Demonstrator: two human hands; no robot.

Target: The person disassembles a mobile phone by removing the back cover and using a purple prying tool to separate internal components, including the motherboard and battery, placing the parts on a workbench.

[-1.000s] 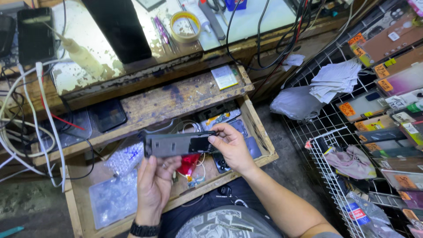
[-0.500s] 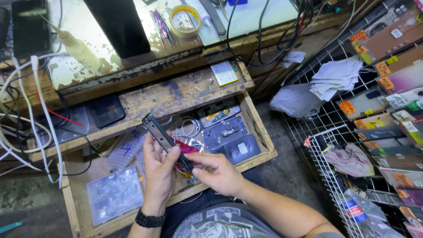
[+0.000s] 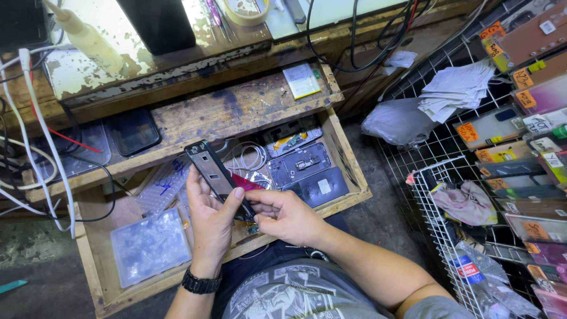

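Phone frame [image 3: 217,176]: dark, long axis slanting up-left, over the open drawer [image 3: 348,177].
Left hand [image 3: 211,223]: closed around its lower half.
Right hand [image 3: 284,216]: pinching its bottom end.
Packages: orange-labelled phone cases [image 3: 531,118], far right of the hands.

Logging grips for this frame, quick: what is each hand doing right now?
Left hand: closed around the dark phone frame, thumb across it.
Right hand: fingertips pinched at the frame's lower end; what they grip cannot be told.

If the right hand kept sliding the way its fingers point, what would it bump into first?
The right hand points left, fingertips at the low end of the dark phone. It would likely meet the phone, then the left hand behind it.
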